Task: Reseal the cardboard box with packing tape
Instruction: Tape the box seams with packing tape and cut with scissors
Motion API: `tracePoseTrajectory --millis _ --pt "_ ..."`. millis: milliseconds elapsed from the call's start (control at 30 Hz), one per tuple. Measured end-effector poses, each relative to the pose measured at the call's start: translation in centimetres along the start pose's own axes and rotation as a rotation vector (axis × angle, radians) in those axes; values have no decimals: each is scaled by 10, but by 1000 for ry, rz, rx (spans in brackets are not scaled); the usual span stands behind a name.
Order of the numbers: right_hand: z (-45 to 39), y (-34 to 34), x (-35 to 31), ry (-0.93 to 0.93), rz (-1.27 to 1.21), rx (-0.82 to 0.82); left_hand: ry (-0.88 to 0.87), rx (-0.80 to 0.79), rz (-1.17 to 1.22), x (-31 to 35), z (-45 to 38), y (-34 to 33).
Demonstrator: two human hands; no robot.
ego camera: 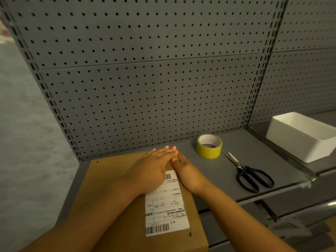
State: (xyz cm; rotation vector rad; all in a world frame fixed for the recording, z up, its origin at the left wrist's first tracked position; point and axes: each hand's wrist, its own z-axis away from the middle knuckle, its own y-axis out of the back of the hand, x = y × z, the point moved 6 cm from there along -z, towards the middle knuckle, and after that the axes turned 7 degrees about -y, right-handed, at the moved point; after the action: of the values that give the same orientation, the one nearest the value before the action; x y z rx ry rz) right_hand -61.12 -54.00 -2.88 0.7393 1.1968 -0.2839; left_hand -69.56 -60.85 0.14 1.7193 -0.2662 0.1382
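A brown cardboard box lies flat with its top closed beneath both hands, which rest palm-down on its far end. A white shipping label with barcodes runs along its right side, partly under the left hand and touching the right hand. A roll of yellow packing tape sits on its side, hole up, just beyond and to the right of the right hand's fingertips, apart from the box.
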Motion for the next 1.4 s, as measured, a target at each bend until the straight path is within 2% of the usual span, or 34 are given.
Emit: tracePoseTrajectory --millis 133,267,333,467,567,700,833,933,1033,1267,1400 --pt "-1 4 -1 -22 137 -4 14 -11 -6 2 1 0" --pt "3 9 -1 -12 118 59 -1 33 -50 3 3 7" --pt "4 7 0 -10 155 39 -9 -16 -60 3 3 5" --pt "2 5 -2 -18 157 43 -38 33 -81 8 3 4" --pt "-2 7 0 -56 223 -16 -43 5 -81 7 3 3" --pt "1 4 3 -8 40 -5 -34 45 -40 4 3 3" --pt "2 8 5 -41 1 -104 -31 62 -53 -2 2 0" --pt "3 1 8 -5 -83 -24 -28 -3 -14 -4 -2 -3" --pt "0 3 11 -9 -75 -23 -50 -44 -12 -3 -4 -2" --pt "2 1 15 35 -126 48 -38 -29 -18 -1 -1 -2" --pt "0 2 12 23 -86 -14 -38 -57 -36 -2 -5 -2"
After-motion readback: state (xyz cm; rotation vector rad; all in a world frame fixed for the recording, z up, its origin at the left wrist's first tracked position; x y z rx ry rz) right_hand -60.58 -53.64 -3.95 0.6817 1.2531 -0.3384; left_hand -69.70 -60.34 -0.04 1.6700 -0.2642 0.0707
